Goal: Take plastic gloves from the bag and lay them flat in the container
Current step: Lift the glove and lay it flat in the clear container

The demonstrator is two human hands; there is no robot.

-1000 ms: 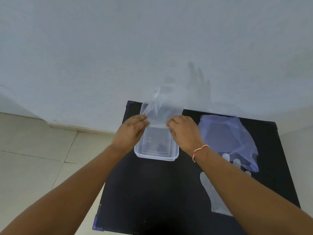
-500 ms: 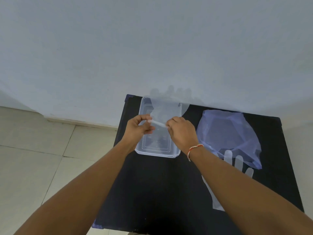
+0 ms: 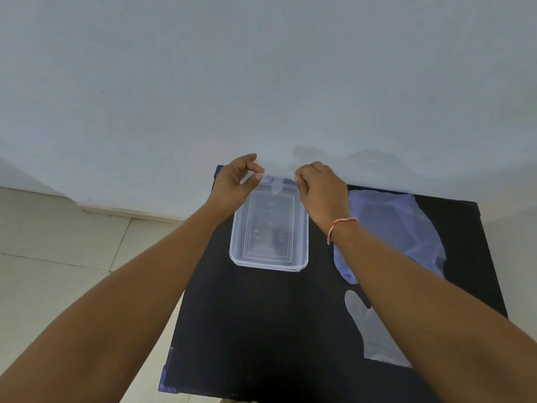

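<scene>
Shift since a second ago: both hands have travelled from the near half of the container to its far end by the wall, carrying the thin glove with them; the view has tipped down as well.
Left hand (image 3: 235,181): thumb and forefinger pressed together on one edge of the glove, the other fingers curled loosely.
Right hand (image 3: 319,190): fingertips pinching the opposite edge, a red-and-white thread bracelet (image 3: 340,225) on the wrist.
Glove in hand (image 3: 276,184): clear film stretched between the two pinches over the far rim of the container; a small fold hangs down from it. It is so transparent that how much of it lies inside cannot be told.
Container (image 3: 268,264): clear plastic tub on the black table (image 3: 261,330), long side running away from the person, its raised base pattern showing through. Whether other gloves already lie flat in it cannot be made out.
Bag (image 3: 392,228): pale bluish plastic, slumped on the table to the right of the container and apart from it, partly behind the right forearm.
Spare glove (image 3: 374,333): lies flat on the table nearer the person, below the bag, fingers pointing toward it, partly covered by the right forearm.
Done so far: at least two gloves appear to be out of the bag, one of them over the container.
Left to do: by the look of it, lower and smooth this glove flat, then the one on the table, then whatever the bag holds.
</scene>
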